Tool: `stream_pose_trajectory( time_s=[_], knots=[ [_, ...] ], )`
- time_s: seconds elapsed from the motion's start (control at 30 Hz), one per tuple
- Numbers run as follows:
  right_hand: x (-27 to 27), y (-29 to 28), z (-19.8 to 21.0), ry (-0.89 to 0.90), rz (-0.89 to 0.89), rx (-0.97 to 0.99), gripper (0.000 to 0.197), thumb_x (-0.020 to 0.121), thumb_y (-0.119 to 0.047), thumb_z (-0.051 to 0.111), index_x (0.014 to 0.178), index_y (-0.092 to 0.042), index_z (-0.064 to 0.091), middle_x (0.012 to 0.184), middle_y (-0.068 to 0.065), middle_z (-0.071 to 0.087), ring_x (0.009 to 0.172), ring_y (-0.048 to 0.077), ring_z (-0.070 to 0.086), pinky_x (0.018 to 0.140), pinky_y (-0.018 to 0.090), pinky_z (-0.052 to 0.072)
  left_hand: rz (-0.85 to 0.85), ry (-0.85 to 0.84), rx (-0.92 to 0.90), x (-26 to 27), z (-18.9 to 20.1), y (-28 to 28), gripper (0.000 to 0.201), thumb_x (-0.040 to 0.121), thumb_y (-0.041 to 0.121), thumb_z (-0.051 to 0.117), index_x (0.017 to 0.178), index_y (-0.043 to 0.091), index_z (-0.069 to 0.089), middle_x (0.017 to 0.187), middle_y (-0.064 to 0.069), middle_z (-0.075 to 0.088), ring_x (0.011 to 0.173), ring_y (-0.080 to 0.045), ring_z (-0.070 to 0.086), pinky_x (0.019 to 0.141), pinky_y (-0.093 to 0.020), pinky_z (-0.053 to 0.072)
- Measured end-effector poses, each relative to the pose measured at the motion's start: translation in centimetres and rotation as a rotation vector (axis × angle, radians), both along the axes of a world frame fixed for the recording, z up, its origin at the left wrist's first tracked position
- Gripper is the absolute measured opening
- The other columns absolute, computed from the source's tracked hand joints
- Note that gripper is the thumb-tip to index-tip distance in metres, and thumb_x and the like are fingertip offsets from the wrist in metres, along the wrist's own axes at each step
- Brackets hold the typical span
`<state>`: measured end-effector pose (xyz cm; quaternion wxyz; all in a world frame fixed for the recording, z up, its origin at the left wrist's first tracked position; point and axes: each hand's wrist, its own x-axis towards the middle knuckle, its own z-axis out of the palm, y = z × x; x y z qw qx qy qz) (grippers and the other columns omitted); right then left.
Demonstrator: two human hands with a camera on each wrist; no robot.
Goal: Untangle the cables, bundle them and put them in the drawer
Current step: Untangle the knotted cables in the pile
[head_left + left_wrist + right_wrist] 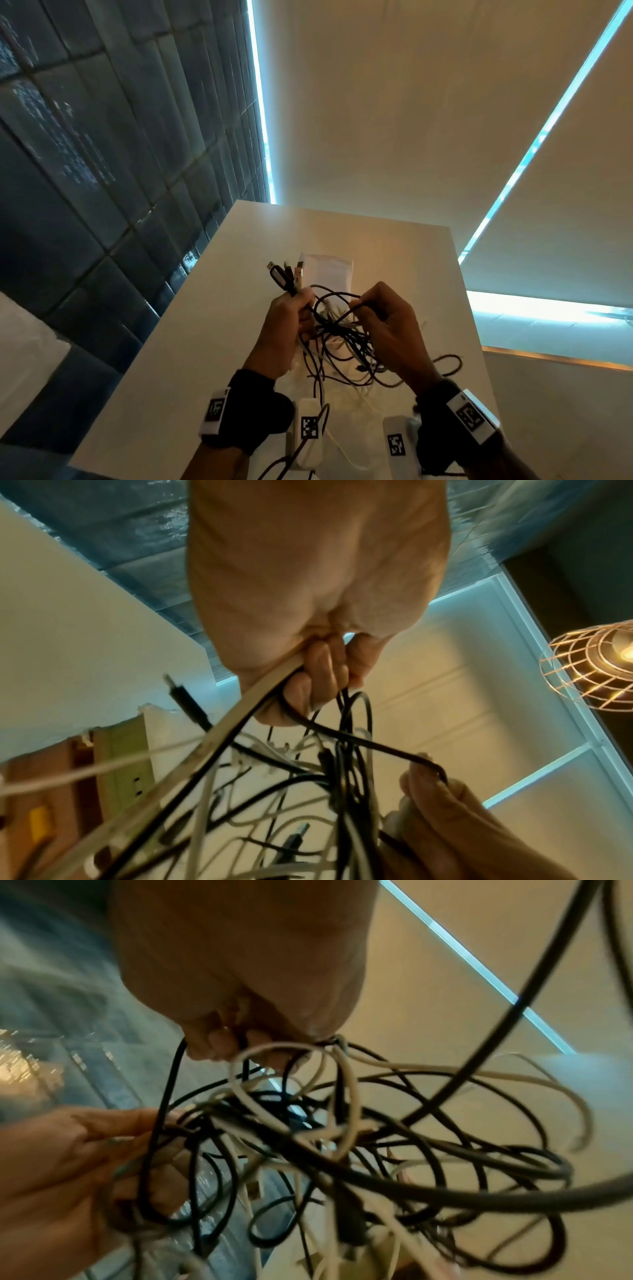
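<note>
A tangle of black and white cables [342, 339] hangs between both hands above the white table [191, 342]. My left hand [291, 315] grips a bunch of cable ends, with several USB plugs [286, 272] sticking up out of its fist. In the left wrist view the fingers [315, 680] curl round a black and a white strand. My right hand [380, 311] pinches a black cable loop [334, 298] at the top of the tangle. The right wrist view has that hand [226, 1039] holding a black strand above the knotted cables [342, 1137]. No drawer is in view.
A white flat packet [327, 270] lies on the table beyond the hands. Dark tiled wall [102, 154] stands to the left, pale blinds [411, 120] behind. White adapters with markers [308, 428] lie near the wrists. A wire-cage lamp [596, 669] glows at right.
</note>
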<state>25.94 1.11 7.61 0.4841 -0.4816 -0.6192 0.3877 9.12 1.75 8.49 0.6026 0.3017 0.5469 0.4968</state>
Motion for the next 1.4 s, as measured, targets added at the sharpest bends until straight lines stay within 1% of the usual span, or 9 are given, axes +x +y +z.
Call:
stream_pose_trajectory(
  time_s=[0.07, 0.2, 0.3, 0.67, 0.83, 0.97, 1.1, 1.23, 1.4],
  knots=[
    [0.0, 0.2, 0.5, -0.044, 0.015, 0.012, 0.010, 0.088, -0.009, 0.065, 0.080, -0.014, 0.061, 0.075, 0.011, 0.066, 0.071, 0.033, 0.062, 0.064, 0.042, 0.054, 0.002, 0.027, 0.004, 0.0, -0.1, 0.1, 0.029, 0.096, 0.019, 0.049, 0.067, 0.013, 0.047, 0.049, 0.005, 0.030, 0.042, -0.011, 0.032, 0.044, -0.021, 0.031],
    [0.4, 0.6, 1.5, 0.127, 0.017, -0.057, 0.012, 0.079, 0.008, 0.070, 0.076, -0.002, 0.063, 0.073, 0.016, 0.067, 0.066, 0.021, 0.066, 0.061, 0.022, 0.053, 0.047, 0.034, -0.015, -0.2, -0.5, 0.5, 0.027, 0.094, 0.017, 0.050, 0.067, 0.014, 0.045, 0.055, 0.001, 0.026, 0.049, -0.015, 0.026, 0.048, -0.028, 0.025],
    [0.6, 0.7, 1.9, 0.276, 0.066, -0.093, 0.018, 0.070, 0.024, 0.065, 0.075, 0.007, 0.058, 0.069, 0.029, 0.061, 0.061, 0.029, 0.059, 0.057, 0.031, 0.052, 0.065, 0.030, -0.043, -0.2, -0.6, 0.7, 0.027, 0.095, 0.018, 0.050, 0.068, 0.013, 0.047, 0.056, -0.001, 0.031, 0.044, -0.014, 0.034, 0.046, -0.024, 0.031],
    [1.6, 2.2, 1.9, -0.269, 0.142, -0.060, 0.025, 0.073, 0.006, 0.069, 0.072, -0.018, 0.061, 0.060, -0.005, 0.064, 0.051, 0.006, 0.054, 0.053, 0.027, 0.048, 0.038, 0.261, 0.069, -0.8, -0.4, 1.2, 0.022, 0.093, 0.020, 0.059, 0.077, 0.010, 0.071, 0.042, 0.005, 0.034, 0.037, -0.011, 0.031, 0.048, -0.025, 0.029],
    [1.8, 2.5, 1.7, -0.197, 0.129, -0.193, 0.017, 0.075, -0.002, 0.073, 0.077, -0.012, 0.059, 0.052, -0.007, 0.055, 0.050, 0.008, 0.047, 0.051, 0.024, 0.042, 0.009, 0.422, 0.117, -0.6, -0.2, 0.9, 0.026, 0.090, 0.029, 0.064, 0.068, 0.018, 0.069, 0.039, 0.009, 0.045, 0.049, -0.015, 0.042, 0.055, -0.026, 0.036],
    [1.3, 2.9, 2.2, -0.071, 0.154, -0.287, 0.017, 0.076, 0.004, 0.071, 0.083, -0.004, 0.058, 0.063, 0.007, 0.058, 0.057, 0.021, 0.053, 0.052, 0.030, 0.043, -0.248, 0.612, 0.159, 0.4, -0.3, -0.3, 0.041, 0.064, 0.060, 0.076, 0.079, 0.023, 0.071, 0.071, 0.008, 0.070, 0.070, -0.011, 0.067, 0.062, -0.025, 0.053],
    [0.2, 2.9, 2.8, 0.085, 0.179, -0.419, 0.021, 0.078, 0.014, 0.060, 0.092, -0.002, 0.056, 0.077, 0.017, 0.067, 0.066, 0.027, 0.065, 0.051, 0.027, 0.047, -0.413, 0.774, 0.176, 2.2, -0.1, -1.1, 0.029, 0.063, 0.048, 0.084, 0.078, 0.031, 0.067, 0.071, 0.017, 0.066, 0.071, 0.008, 0.061, 0.058, -0.010, 0.041],
    [0.2, 2.9, 3.7, 0.209, 0.245, -0.551, 0.021, 0.083, 0.015, 0.053, 0.091, -0.004, 0.054, 0.072, 0.008, 0.062, 0.048, 0.008, 0.052, 0.042, 0.019, 0.036, -0.406, 0.720, 0.162, 1.9, -0.7, -0.8, 0.019, 0.067, 0.038, 0.084, 0.072, 0.031, 0.067, 0.069, 0.014, 0.066, 0.061, 0.009, 0.058, 0.053, -0.007, 0.038],
    [0.9, 3.2, 4.7, -0.024, 0.299, -0.576, 0.011, 0.086, 0.006, 0.059, 0.089, -0.005, 0.055, 0.066, 0.001, 0.061, 0.050, 0.010, 0.040, 0.045, 0.023, 0.030, -0.349, 0.738, 0.117, 0.9, -1.2, -0.4, 0.018, 0.067, 0.032, 0.083, 0.067, 0.024, 0.067, 0.062, 0.010, 0.064, 0.053, 0.002, 0.055, 0.044, -0.007, 0.034]
  ],
)
